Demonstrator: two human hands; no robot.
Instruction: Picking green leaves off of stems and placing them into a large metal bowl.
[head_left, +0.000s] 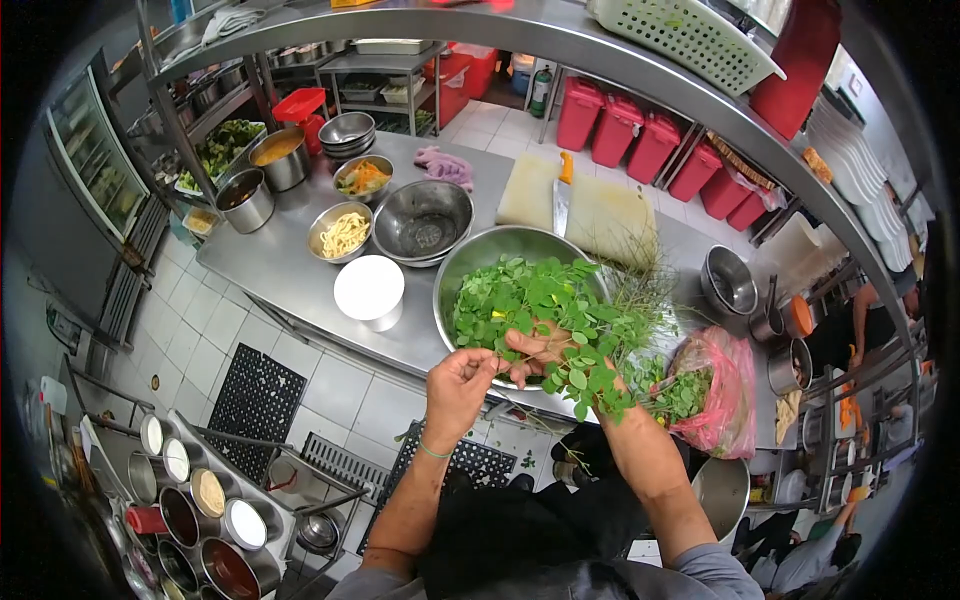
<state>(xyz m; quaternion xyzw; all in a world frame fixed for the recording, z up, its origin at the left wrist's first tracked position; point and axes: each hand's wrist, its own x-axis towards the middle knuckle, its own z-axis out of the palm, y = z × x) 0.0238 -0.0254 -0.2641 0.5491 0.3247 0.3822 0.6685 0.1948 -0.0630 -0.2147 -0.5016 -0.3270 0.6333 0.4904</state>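
Over the near rim of a large steel bowl (444, 300), my left hand (459, 386) pinches a thin stem end between thumb and forefinger. My right hand (541, 351) holds the same leafy green sprig (581, 367), whose small rounded leaves drape over the wrist and partly hide the fingers. A heap of loose green leaves (487, 289) fills much of the bowl. Right of the bowl lies a tangle of thin stripped stems (649, 289). A pink plastic bag (731, 382) with more leafy sprigs (679, 397) sits beside my right forearm.
A cutting board (611, 221) with an orange-handled knife (561, 199) lies behind the bowl. To the left stand a white tub (369, 289), an empty steel bowl (424, 221), a bowl of pale strips (345, 232) and pots (246, 202). A metal shelf (480, 30) arches overhead. Other people work at far right.
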